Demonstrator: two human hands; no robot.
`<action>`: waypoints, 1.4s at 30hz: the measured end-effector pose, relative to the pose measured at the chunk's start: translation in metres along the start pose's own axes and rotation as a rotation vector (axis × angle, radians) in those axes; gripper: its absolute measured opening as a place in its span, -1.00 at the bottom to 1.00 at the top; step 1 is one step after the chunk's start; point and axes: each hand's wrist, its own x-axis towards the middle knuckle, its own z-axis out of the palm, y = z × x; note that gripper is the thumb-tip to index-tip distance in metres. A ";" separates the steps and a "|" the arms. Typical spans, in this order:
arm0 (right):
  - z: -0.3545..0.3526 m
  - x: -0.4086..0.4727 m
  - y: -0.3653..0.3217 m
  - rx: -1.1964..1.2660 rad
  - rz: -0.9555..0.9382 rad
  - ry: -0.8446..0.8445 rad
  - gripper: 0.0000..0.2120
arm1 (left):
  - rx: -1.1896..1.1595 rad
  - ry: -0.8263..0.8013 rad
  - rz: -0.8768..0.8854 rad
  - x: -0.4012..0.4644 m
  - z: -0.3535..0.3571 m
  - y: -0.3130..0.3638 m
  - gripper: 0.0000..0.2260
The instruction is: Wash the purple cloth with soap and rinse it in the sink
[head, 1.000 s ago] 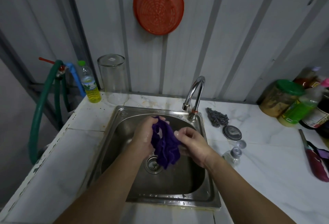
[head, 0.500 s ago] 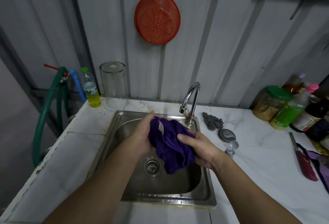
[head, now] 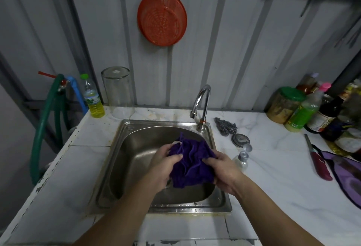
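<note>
**Purple cloth held bunched over the sink basin**

We find the purple cloth (head: 190, 162) gathered into folds and held above the bowl of the steel sink (head: 125, 159), toward its right half. Our left hand (head: 164, 164) grips the cloth's left edge, thumb laid over the fabric; our right hand (head: 224, 171) is closed on its right edge, fingers curled under. The lower hem hangs free between the two forearms, above the drain area, which the cloth and hands largely hide.

The tap (head: 201, 105) stands at the sink's back right corner, spout curving left; we see no stream from it. Just right of it on the white desk (head: 273, 177) lie a steel scourer (head: 224, 125), a round lid (head: 240, 139) and a small bottle (head: 241, 160). A bottle of yellow liquid (head: 93, 97) and an upturned clear jar (head: 117, 91) stand at the back left. An orange strainer (head: 162, 18) hangs on the wall above.
</note>
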 end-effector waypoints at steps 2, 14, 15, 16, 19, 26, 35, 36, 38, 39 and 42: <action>-0.009 -0.008 0.004 -0.073 -0.005 0.062 -0.78 | 0.014 -0.004 0.000 -0.005 0.010 -0.016 -0.65; -0.093 -0.023 0.076 -0.600 0.179 0.349 -0.80 | 0.130 0.102 -0.194 -0.003 0.061 -0.132 -0.69; -0.096 -0.024 0.082 -0.631 0.187 0.367 -0.81 | 0.146 0.114 -0.210 -0.001 0.061 -0.139 -0.70; -0.098 -0.025 0.086 -0.653 0.182 0.380 -0.82 | 0.160 0.127 -0.232 0.001 0.061 -0.144 -0.70; -0.099 -0.024 0.089 -0.800 0.150 0.387 -0.83 | 0.189 0.165 -0.261 0.008 0.059 -0.157 -0.72; -0.106 -0.022 0.092 -1.036 0.187 0.399 -0.82 | 0.348 0.215 -0.214 0.004 0.063 -0.158 -0.73; -0.105 -0.027 0.095 -0.971 0.206 0.404 -0.76 | 0.861 0.215 -0.069 -0.009 0.059 -0.152 -0.86; -0.105 -0.027 0.095 -0.977 0.207 0.404 -0.75 | 0.889 0.207 -0.065 -0.010 0.057 -0.151 -0.85; -0.102 -0.030 0.093 -0.999 0.232 0.388 -0.75 | 0.920 0.177 -0.079 -0.013 0.053 -0.147 -0.80; -0.098 -0.035 0.088 -1.038 0.247 0.391 -0.76 | 0.950 0.158 -0.093 -0.014 0.051 -0.143 -0.79; -0.079 -0.045 0.068 -1.334 0.192 0.378 -0.71 | 1.103 0.156 -0.038 -0.013 0.038 -0.123 -0.67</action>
